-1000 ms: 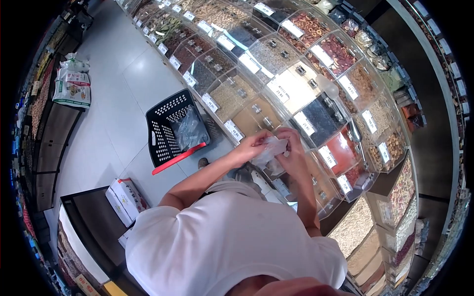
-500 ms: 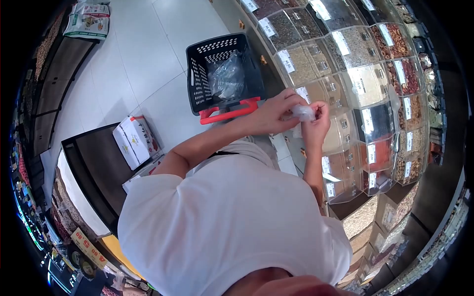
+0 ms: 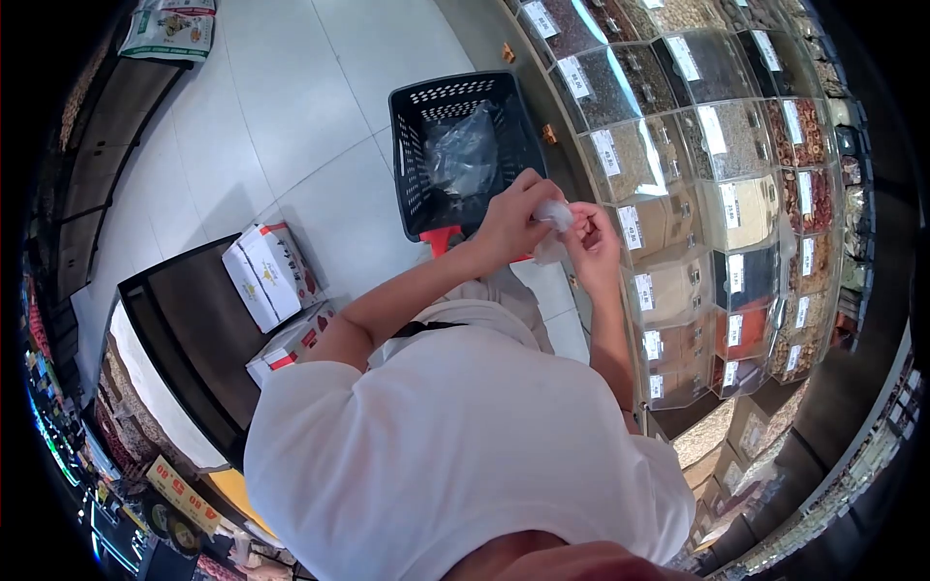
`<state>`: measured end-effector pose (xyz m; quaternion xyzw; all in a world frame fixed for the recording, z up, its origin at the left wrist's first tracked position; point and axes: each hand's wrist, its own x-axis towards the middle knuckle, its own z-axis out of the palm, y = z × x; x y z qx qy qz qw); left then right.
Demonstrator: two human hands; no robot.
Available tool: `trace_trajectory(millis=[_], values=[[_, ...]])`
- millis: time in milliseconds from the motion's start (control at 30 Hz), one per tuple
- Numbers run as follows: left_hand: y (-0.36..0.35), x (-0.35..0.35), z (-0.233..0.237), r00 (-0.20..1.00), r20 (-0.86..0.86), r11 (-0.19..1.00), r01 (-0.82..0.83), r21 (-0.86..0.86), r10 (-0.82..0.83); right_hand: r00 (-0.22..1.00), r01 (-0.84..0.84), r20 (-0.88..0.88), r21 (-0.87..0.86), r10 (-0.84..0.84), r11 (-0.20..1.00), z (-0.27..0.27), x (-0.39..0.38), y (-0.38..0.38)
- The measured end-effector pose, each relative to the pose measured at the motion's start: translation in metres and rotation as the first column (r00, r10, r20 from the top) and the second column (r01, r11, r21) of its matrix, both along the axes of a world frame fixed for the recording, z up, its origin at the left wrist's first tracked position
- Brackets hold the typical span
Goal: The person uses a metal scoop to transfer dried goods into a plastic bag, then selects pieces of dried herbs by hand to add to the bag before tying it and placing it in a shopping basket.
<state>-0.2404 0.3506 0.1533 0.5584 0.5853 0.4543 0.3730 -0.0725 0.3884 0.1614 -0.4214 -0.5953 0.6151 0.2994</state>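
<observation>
Bunched between my hands is a clear plastic bag [image 3: 552,215], whose lower part hangs just below my fingers. My left hand [image 3: 513,221] grips its gathered part, thumb and fingers closed around it. On the other side, my right hand [image 3: 593,242] has its fingers curled together at the bag's edge in a pinch. What the bag contains, if anything, I cannot make out. Beneath and beyond my hands, a black shopping basket [image 3: 412,184] with a red handle [image 3: 441,240] stands on the floor. Another clear plastic bag [image 3: 463,155] lies inside it.
Clear-lidded bulk bins [image 3: 659,232] with price labels line my right side, holding grains, powders and dried goods. To the left are a dark shelf unit [image 3: 179,329] and white cartons [image 3: 266,276]. Pale floor tiles [image 3: 291,97] run between the displays.
Both hands have shifted left with the plastic bag, away from the bins and closer over the basket's handle. More of the bag now shows below my fingers. The view has shifted slightly.
</observation>
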Motion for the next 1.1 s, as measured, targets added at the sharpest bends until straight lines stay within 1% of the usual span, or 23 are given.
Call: trace_trajectory(millis=[67,100,200,233,267,300,333,400,433,500,533,633,667,733,767,833,867,900,933,967,1000,1033,1100], values=[[0.004,-0.01,-0.019,0.999,0.001,0.999,-0.053,-0.002,0.053,0.985,0.004,0.171,0.058,-0.014,0.998,-0.013,-0.015,0.004],[0.006,-0.017,-0.028,0.997,-0.002,0.997,-0.075,-0.002,0.075,0.985,0.001,0.171,0.134,-0.024,0.991,-0.026,-0.024,0.006],[0.017,-0.044,-0.051,0.966,-0.014,0.961,-0.258,-0.104,0.258,0.944,0.01,0.305,0.348,-0.123,0.937,-0.028,-0.043,0.0],[0.021,-0.058,-0.067,0.947,-0.151,0.952,-0.297,-0.081,0.283,0.927,0.015,0.353,0.303,-0.127,0.953,-0.033,-0.042,-0.003],[0.024,-0.073,-0.091,0.909,-0.283,0.941,-0.333,-0.055,0.305,0.896,-0.083,0.434,0.364,-0.09,0.928,-0.045,-0.034,-0.003],[0.024,-0.085,-0.13,0.854,-0.396,0.928,-0.374,-0.014,0.338,0.855,-0.185,0.515,0.409,-0.059,0.893,-0.063,-0.022,-0.004],[0.025,-0.095,-0.158,0.829,-0.448,0.897,-0.426,-0.12,0.334,0.805,-0.29,0.593,0.443,-0.035,0.848,-0.075,-0.014,-0.003],[0.028,-0.111,-0.221,0.868,-0.382,0.827,-0.449,-0.337,0.316,0.79,-0.311,0.613,0.446,-0.033,0.84,-0.09,-0.01,-0.004],[0.027,-0.115,-0.256,0.856,-0.432,0.804,-0.458,-0.378,0.284,0.781,-0.323,0.624,0.444,-0.029,0.836,-0.097,-0.007,-0.006],[0.029,-0.12,-0.326,0.824,-0.525,0.757,-0.48,-0.444,0.214,0.742,-0.334,0.67,0.378,-0.006,0.863,-0.104,-0.009,-0.007],[0.031,-0.122,-0.355,0.824,-0.535,0.756,-0.469,-0.457,0.187,0.722,-0.339,0.692,0.345,0.007,0.875,-0.106,-0.01,-0.007],[0.033,-0.123,-0.437,0.817,-0.561,0.742,-0.456,-0.492,0.13,0.706,-0.301,0.707,0.254,0.036,0.919,-0.12,-0.011,-0.01],[0.033,-0.121,-0.46,0.818,-0.556,0.703,-0.48,-0.524,0.144,0.722,-0.27,0.691,0.233,0.036,0.934,-0.124,-0.011,-0.013],[0.039,-0.117,-0.494,0.818,-0.548,0.623,-0.522,-0.582,0.174,0.752,-0.206,0.658,0.196,0.027,0.959,-0.134,-0.011,-0.017],[0.04,-0.119,-0.509,0.838,-0.528,0.617,-0.488,-0.617,0.134,0.761,-0.183,0.648,0.185,0.02,0.965,-0.137,-0.011,-0.019],[0.041,-0.119,-0.54,0.835,-0.544,0.59,-0.481,-0.649,0.082,0.778,-0.136,0.628,0.162,0.004,0.977,-0.14,-0.01,-0.022],[0.041,-0.115,-0.553,0.833,-0.55,0.575,-0.477,-0.664,0.056,0.79,-0.116,0.613,0.13,0.012,0.985,-0.14,-0.01,-0.022],[0.046,-0.113,-0.554,0.844,-0.534,0.541,-0.473,-0.695,0.051,0.801,-0.096,0.598,0.099,0.018,0.991,-0.138,-0.01,-0.021],[0.045,-0.11,-0.565,0.836,-0.547,0.539,-0.48,-0.692,0.043,0.814,-0.075,0.581,0.069,0.021,0.995,-0.138,-0.011,-0.022],[0.044,-0.11,-0.575,0.828,-0.56,0.537,-0.489,-0.687,0.037,0.828,-0.034,0.56,0.096,-0.026,0.995,-0.141,-0.011,-0.024],[0.043,-0.109,-0.58,0.819,-0.573,0.533,-0.498,-0.684,0.031,0.834,-0.025,0.551,0.081,-0.024,0.996,-0.141,-0.011,-0.024],[0.044,-0.109,-0.586,0.829,-0.56,0.502,-0.491,-0.712,0.016,0.84,-0.016,0.542,0.065,-0.022,0.998,-0.14,-0.011,-0.024],[0.046,-0.11,-0.594,0.834,-0.551,0.481,-0.496,-0.723,0.032,0.851,-0.003,0.525,0.054,-0.026,0.999,-0.144,-0.007,-0.027]])
